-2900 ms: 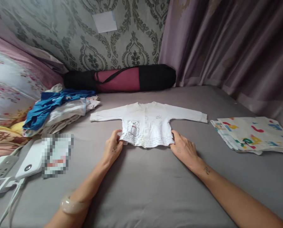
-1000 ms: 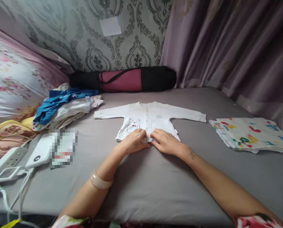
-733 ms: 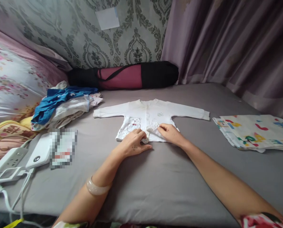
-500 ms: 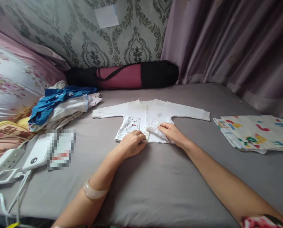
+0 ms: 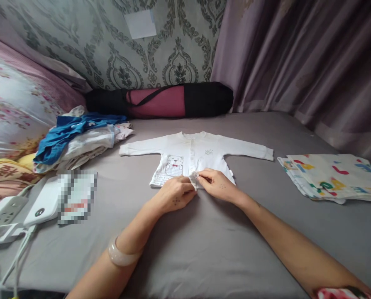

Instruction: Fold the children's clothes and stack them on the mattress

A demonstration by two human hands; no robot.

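Wall: patterned wallpaper is rising behind the far edge, and a purple curtain is hanging over the far-right corner.
Surface: a grey sheet is carrying everything here, its flatness probably helping the cloth lie straight.
Far edge: a long black-and-maroon bag is lying along it, seemingly parked there to be out of the way.
White jacket: the small white jacket is lying midway between the left and right edges, front up, collar toward the far edge, sleeves stretching sideways, presumably so that both front halves are lying within reach.
Left hand: the left hand is grasping the hem beside the front opening, likely steadying that side.
Right hand: the right hand is pinching cloth at the bottom of the opening, thumb against finger, close to the left hand; this grip is apparently holding the two front edges together. Whether a fastener is sitting between the fingers, I cannot tell.
Left edge: a heap of clothes is lying loosely beside a floral pillow, well away from the hands.
Near-left corner: a power strip and a white device are lying together, probably for the cables.
Right edge: folded printed cloth is lying flat, apparently set apart from the heap.
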